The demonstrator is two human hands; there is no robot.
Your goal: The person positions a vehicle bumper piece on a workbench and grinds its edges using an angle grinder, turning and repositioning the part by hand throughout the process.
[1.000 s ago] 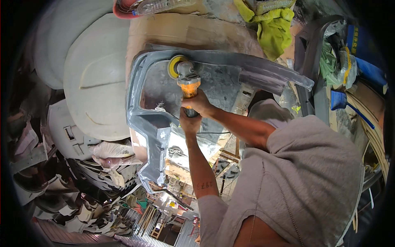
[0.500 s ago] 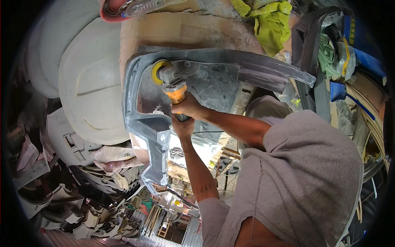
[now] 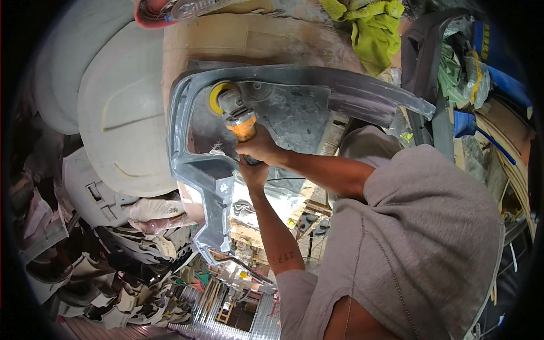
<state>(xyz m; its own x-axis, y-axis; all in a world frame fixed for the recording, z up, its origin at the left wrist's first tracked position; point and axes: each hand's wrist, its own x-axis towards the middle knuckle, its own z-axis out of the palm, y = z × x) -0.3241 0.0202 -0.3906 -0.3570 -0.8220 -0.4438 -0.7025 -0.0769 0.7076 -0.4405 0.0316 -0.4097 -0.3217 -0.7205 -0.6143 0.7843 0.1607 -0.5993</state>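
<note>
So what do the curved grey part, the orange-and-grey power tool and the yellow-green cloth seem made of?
Curved grey part: probably moulded plastic, dull with whitish scuffs; its smooth bends suggest it, though painted metal is possible.
Power tool: smudged orange housing likely hard plastic, by its solid colour; grey head seemingly metal, by its sheen.
Cloth: soft, matt fabric, shown by loose folds.

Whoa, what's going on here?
A person is holding an orange and dark power tool with both bare hands. The right hand is around the orange body, and the left hand grips the dark back end. The tool's round yellow disc is by the upper-left corner of a big, curved grey part. I can't tell if they touch.
</note>
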